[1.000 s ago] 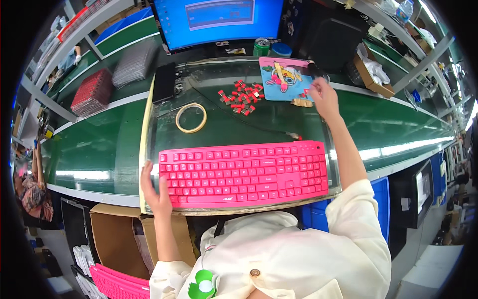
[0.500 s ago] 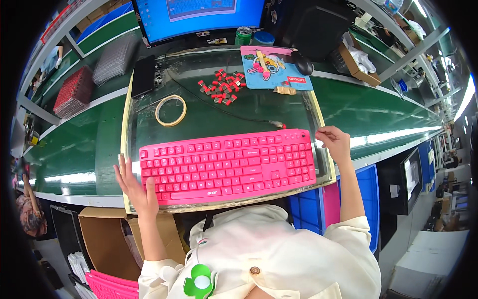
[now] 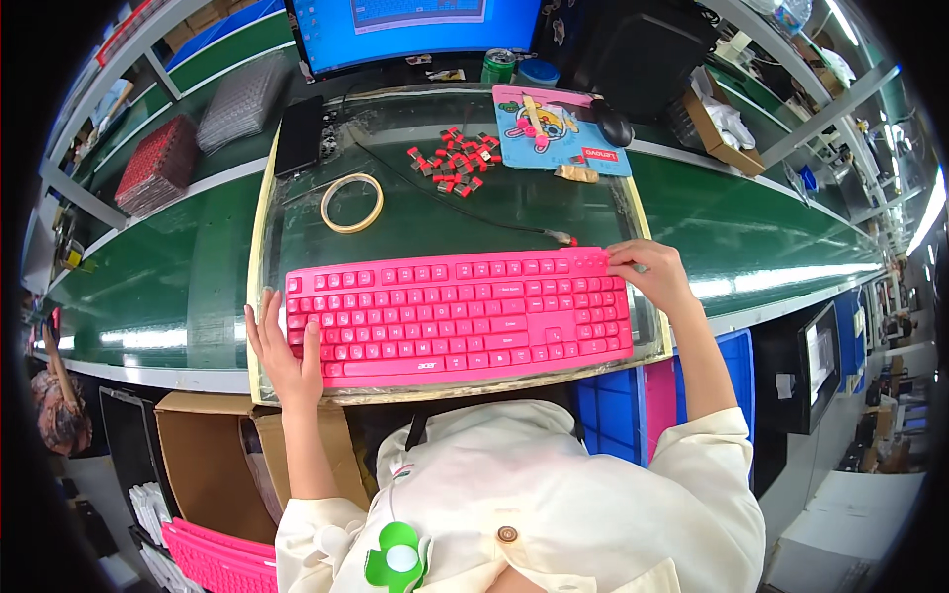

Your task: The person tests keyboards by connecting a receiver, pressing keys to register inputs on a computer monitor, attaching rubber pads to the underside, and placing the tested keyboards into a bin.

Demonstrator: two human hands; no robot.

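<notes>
A pink keyboard (image 3: 455,318) lies face up on the glass-covered work mat, along its near edge. At its left end is my left hand (image 3: 287,356), fingers spread; the thumb reaches over the keys and the other fingers lie along the outer side. My right hand (image 3: 652,274) is at the far right corner, its thumb and fingertips drawn together over the small indicator area. Whether a tiny thing sits between those fingertips cannot be seen. A black cable (image 3: 474,214) ends in a plug (image 3: 563,238) just beyond the keyboard's far edge.
Farther back lie a roll of tape (image 3: 353,204), a pile of small red USB connectors (image 3: 457,163) and a colourful mouse pad (image 3: 559,133) with a black mouse (image 3: 613,124). A monitor (image 3: 415,40) stands behind. Cardboard boxes (image 3: 213,465) and a blue crate (image 3: 727,385) are below the table.
My right hand has moved left from beside the keyboard onto its far right corner. My left hand stays at the left end. The whole view has shifted slightly.
</notes>
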